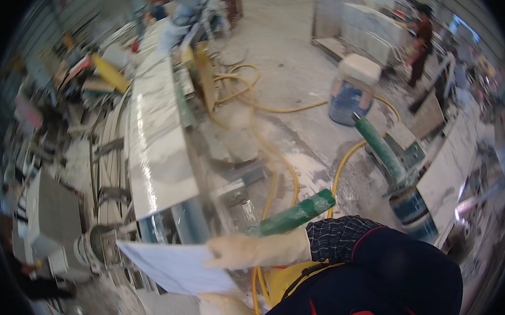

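A thin white stone-like slab (pixel 169 266) is held tilted at the lower left, in front of the near end of the conveyor line. My right hand (pixel 233 252), in a cream glove, closes on the slab's right edge, blurred by motion. My left hand (pixel 222 305), gloved too, is at the slab's near edge; the slab hides its fingers. Just beyond my right wrist lies a worn green cylinder (pixel 297 212).
A long machine bed with a pale, shiny top (pixel 157 146) runs away at left. Yellow hoses (pixel 292 175) snake over the dusty floor. Right of them are a blue barrel (pixel 351 101) with a white top, and another green cylinder (pixel 377 146). People (pixel 423 46) work farther off.
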`<state>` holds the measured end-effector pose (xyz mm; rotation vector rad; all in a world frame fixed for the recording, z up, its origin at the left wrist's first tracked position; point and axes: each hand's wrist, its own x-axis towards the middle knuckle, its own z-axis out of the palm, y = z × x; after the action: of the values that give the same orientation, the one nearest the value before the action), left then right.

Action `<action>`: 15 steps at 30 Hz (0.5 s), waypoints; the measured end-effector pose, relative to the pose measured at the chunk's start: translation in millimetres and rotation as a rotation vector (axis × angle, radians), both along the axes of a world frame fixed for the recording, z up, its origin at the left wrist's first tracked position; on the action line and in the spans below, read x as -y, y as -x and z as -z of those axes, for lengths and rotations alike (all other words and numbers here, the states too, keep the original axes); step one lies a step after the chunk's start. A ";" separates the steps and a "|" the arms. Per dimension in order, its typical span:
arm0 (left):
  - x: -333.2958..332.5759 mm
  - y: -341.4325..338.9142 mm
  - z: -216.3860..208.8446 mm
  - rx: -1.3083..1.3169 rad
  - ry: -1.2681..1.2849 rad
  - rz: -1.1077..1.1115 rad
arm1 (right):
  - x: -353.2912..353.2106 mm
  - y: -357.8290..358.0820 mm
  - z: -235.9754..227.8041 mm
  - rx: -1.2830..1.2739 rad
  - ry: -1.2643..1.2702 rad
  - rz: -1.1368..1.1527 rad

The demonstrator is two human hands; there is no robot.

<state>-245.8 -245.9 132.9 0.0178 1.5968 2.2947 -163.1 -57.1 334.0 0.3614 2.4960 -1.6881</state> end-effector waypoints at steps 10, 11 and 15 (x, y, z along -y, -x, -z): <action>-74.6 -78.0 -89.8 0.183 -0.418 0.122 | -88.6 -215.9 -7.7 -0.190 0.669 0.240; -86.9 -90.4 -92.3 0.045 -0.139 0.091 | -99.7 -243.4 -2.9 -0.292 0.778 0.272; -147.2 -147.1 -101.8 -0.230 0.270 0.113 | -129.5 -340.3 34.8 -0.452 0.810 0.579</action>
<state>-98.7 -98.8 234.7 0.3069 1.9547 2.0352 177.2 72.4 299.1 0.7010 1.7395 -3.0988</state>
